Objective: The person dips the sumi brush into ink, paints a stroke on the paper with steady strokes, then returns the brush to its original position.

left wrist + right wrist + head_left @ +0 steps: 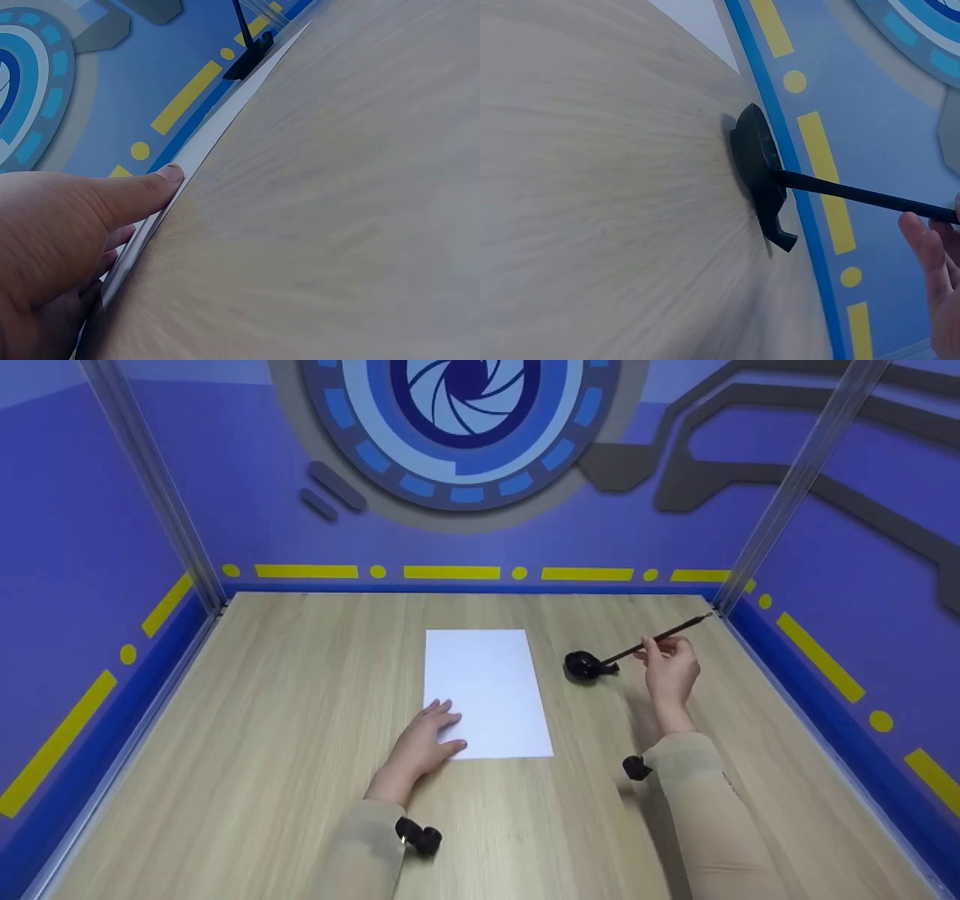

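My left hand point(424, 739) rests on the lower left part of a white sheet of paper point(491, 690), fingers spread. In the left wrist view the thumb point(146, 196) lies along the paper's near edge point(217, 131). To the right of the sheet, my right hand point(671, 671) pinches a calligraphy brush point(637, 647), a thin dark stick with a small loop at its upper end. It slants down to a small round black ink dish point(583, 666), where the dish hides its lower tip. The right wrist view shows the dish point(754, 154) with a short spout-like tail.
The wood-grain table point(285, 697) lies beneath everything. Blue panels with yellow marks point(452, 572) and metal corner posts point(806, 480) enclose its back and sides. A small black camera is strapped to each sleeved wrist.
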`<state>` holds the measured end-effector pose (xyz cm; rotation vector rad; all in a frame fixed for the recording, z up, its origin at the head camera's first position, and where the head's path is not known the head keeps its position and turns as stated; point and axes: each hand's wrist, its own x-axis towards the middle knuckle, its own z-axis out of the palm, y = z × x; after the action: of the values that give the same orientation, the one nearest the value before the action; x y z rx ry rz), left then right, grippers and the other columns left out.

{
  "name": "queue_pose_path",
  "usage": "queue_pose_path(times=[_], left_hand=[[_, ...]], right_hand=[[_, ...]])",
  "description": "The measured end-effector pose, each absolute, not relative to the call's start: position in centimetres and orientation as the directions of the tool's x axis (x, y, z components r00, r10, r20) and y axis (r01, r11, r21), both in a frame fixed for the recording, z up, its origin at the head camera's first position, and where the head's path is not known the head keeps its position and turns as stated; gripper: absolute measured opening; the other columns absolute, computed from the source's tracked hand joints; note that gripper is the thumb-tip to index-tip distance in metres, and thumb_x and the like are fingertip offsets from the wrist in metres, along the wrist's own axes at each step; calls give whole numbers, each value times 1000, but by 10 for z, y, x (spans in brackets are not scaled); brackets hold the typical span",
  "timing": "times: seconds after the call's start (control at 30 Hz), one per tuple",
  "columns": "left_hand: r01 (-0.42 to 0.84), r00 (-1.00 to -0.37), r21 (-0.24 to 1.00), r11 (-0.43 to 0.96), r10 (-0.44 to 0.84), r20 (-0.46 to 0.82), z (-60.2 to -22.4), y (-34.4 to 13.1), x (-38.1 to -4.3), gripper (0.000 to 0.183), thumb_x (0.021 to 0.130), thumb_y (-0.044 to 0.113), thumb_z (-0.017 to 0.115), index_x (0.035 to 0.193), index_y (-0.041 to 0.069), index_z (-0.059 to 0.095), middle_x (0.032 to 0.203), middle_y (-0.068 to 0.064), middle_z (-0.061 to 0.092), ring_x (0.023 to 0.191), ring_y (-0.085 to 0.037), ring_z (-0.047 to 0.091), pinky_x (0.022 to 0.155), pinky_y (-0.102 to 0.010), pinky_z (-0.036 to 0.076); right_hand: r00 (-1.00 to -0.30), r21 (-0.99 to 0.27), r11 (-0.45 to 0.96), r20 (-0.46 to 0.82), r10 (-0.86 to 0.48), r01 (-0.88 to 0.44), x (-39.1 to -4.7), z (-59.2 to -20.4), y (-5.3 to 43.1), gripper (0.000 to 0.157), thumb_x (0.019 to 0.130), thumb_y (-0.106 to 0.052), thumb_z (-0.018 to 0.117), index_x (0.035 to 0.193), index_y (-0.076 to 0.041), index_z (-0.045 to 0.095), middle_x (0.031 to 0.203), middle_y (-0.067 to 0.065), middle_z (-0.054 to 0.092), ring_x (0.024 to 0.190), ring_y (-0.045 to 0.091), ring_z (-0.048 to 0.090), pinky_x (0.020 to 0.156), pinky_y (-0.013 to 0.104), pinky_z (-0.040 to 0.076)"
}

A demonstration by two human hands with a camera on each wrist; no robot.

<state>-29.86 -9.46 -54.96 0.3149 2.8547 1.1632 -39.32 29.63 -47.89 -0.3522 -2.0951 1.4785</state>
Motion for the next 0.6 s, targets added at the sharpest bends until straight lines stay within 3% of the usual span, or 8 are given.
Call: queue_pose_path(times=[0.13,0.37,0.6], left_hand=[[174,-978,695,698,206,38,-549,-94,-299,53,95,28,74,142,6,61,165,-10,41,158,-32,28,130,-52,25],[156,-980,705,692,195,26,-549,-95,-297,52,95,29,74,142,9,61,165,-8,40,159,-30,27,130,-52,25],[162,-980,705,691,198,32,-549,-95,-297,52,95,28,74,142,8,61,165,-9,40,158,-31,27,130,-52,25]], right_hand=[[-819,-889,441,342,461,-123,-393,-474,296,23,101,-26,67,107,-3,63,105,15,73,72,-2,72,64,9,54],[-815,-820,550,425,395,-161,-391,-468,295,23,101,-22,67,108,-1,64,105,15,74,90,30,78,60,6,50],[-836,-788,597,425,347,-153,-390,-461,292,22,101,-23,67,107,-2,65,105,13,74,81,10,74,62,5,49]])
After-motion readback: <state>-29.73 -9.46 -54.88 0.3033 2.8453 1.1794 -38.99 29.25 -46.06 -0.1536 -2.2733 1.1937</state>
